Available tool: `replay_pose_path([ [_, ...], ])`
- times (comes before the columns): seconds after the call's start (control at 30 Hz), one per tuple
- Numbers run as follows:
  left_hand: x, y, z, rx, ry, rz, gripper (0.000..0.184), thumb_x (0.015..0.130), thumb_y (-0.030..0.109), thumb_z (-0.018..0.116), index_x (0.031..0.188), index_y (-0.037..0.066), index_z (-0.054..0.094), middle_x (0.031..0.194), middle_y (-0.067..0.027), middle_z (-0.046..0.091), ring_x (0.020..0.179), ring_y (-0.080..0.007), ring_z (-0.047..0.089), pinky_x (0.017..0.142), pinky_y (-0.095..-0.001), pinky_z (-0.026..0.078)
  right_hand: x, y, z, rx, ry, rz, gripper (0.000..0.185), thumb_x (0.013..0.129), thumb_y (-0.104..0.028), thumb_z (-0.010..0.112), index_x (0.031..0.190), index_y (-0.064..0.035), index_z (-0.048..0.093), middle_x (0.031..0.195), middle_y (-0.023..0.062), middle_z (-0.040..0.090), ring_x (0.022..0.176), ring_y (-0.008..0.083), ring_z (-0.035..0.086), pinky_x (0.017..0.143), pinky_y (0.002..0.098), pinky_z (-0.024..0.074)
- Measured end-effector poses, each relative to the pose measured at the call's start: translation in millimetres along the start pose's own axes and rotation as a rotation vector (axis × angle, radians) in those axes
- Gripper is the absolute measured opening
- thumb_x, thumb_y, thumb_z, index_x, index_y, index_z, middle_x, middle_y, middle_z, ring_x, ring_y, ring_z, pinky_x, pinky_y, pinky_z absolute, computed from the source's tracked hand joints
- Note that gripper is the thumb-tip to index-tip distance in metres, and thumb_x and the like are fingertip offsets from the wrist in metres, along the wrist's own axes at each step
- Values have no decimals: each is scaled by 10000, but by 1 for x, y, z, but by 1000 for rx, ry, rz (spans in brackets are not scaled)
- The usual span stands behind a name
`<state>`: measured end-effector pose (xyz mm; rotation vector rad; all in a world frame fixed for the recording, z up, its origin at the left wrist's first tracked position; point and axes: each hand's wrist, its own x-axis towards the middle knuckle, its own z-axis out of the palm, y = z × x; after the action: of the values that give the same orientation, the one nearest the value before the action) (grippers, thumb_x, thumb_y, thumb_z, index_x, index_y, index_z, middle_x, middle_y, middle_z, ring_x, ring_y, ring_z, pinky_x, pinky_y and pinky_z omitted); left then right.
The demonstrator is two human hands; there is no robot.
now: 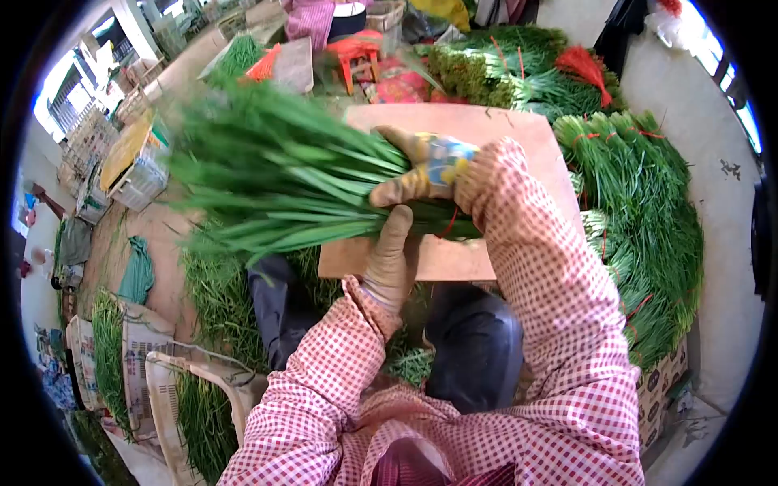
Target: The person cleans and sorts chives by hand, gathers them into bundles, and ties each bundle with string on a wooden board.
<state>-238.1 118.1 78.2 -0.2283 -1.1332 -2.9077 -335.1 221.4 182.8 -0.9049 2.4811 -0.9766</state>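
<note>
A large bunch of garlic chives [316, 174] lies sideways above the board [519, 138], its leaf tips to the left and smeared by motion. My right hand [417, 166], in a worn glove with a blue and yellow patterned cuff, is wrapped over the top of the bunch. From below, my left hand [391, 255] grips it with the thumb up along the near side; its other fingers are hidden. A thin red tie [450, 223] shows on the bunch to the right of my hands.
Tied bunches of greens [640, 219] are heaped along the right wall, with more at the back under red ties [585, 71]. Crates of greens [198, 397] stand at lower left. Loose leaves [219, 300] cover the floor by my knees. A red stool [356, 61] stands behind the board.
</note>
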Motion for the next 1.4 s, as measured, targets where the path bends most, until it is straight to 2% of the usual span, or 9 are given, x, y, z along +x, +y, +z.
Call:
replay_pose_path([
  [0.03,-9,-9,-13,-34,85,-138,631,819,501,683,1294,142,475,1213,-32,517,1109,-195,488,1001,-401,378,5,1,5,-130,-65,74,1058,657,-665,715,1420,-31,349,1261,257,553,1200,345,531,977,394,441],
  [0.2,-41,-38,-50,-235,343,-512,733,800,607,636,1319,123,452,1281,-88,493,1147,-254,471,988,-450,394,-12,91,46,-250,-283,250,1188,638,-767,660,1486,-63,216,1371,239,471,1262,391,462,1052,478,385],
  [0.4,-27,-19,-48,-228,334,-462,566,857,382,664,1283,75,453,1232,-107,494,1115,-293,478,926,-433,476,-69,100,6,-171,313,70,829,814,-597,627,1391,-46,404,1304,246,521,1316,364,406,1070,443,371],
  [0.57,-22,-24,-57,-208,316,-474,416,881,280,643,1215,88,486,1252,-117,488,1151,-298,472,989,-459,433,-81,60,29,-796,-42,211,1205,629,-679,737,1506,-116,133,1530,201,213,1429,368,159,1175,476,137],
  [0.67,-27,-19,-66,-204,204,-483,454,887,290,635,1254,83,467,1290,-117,482,1238,-302,434,1006,-466,414,-58,89,42,-755,-76,247,1218,566,-443,872,1498,-113,161,1508,183,272,1400,345,259,1150,439,240],
  [0.8,-50,3,-60,421,65,-500,609,846,226,691,1341,34,393,1300,-150,479,1198,-275,497,961,-399,463,-32,112,22,-464,-74,169,1237,483,-292,903,1480,-82,200,1406,206,389,1267,364,443,1039,379,403],
  [0.97,-6,29,-7,1779,-531,513,963,655,344,791,1414,-6,311,1406,-226,381,1308,-385,380,1086,-495,303,-50,93,35,-561,-68,241,1196,529,-343,898,1477,-97,212,1363,222,442,1241,367,473,1014,401,416],
  [1.13,64,18,-56,2355,-860,189,1173,546,540,804,1453,35,258,1469,-207,303,1384,-356,259,1150,-490,167,-75,107,63,-732,3,127,1184,543,-334,877,1493,-142,197,1450,219,329,1288,384,410,1049,434,384],
  [1.4,122,18,-61,1949,-814,-99,1217,456,441,874,1423,9,276,1368,-256,425,1263,-383,436,1064,-394,362,-22,149,7,-282,-188,11,1210,488,-226,885,1478,-90,204,1384,210,388,1271,362,435,1061,391,388],
])
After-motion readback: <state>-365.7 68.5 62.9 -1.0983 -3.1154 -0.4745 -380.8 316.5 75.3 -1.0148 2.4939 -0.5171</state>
